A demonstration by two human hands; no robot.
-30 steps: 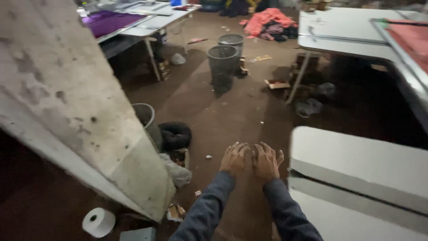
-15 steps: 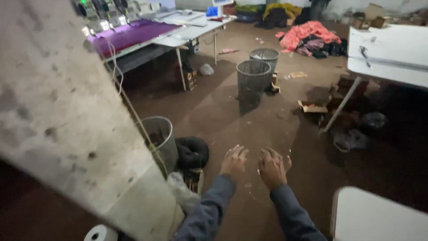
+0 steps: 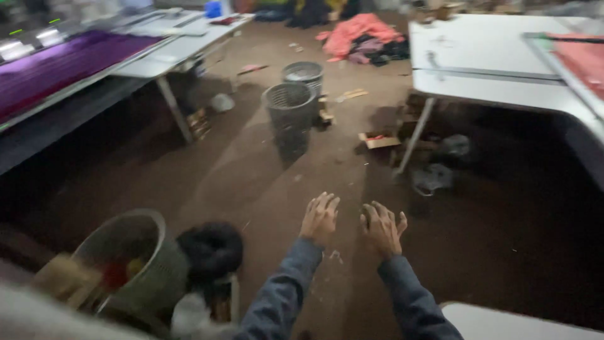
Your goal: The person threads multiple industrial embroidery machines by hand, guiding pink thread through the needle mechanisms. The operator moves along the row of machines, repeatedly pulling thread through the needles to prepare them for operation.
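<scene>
At far left we note a long white worktable (image 3: 189, 47) bearing a strip of purple fabric (image 3: 56, 63). Below it, near the bottom edge, stands a round grey wire-mesh bin (image 3: 135, 252) with a dark bundled bag (image 3: 211, 249) just beside it. Our left hand (image 3: 319, 217) is held out over the bare brown dirt floor (image 3: 251, 170), fingers spread and released, grasping nothing. Our right hand (image 3: 382, 228) hovers just beside it, apart from it, fingers loosely curled and likewise empty. Both arms wear grey-blue sleeves (image 3: 283, 296). Farther off, two dark mesh waste baskets (image 3: 289, 107) stand together mid-floor. A heap of pink cloth (image 3: 355, 31) lies behind them. At right stands a white metal-legged table (image 3: 484, 63).
</scene>
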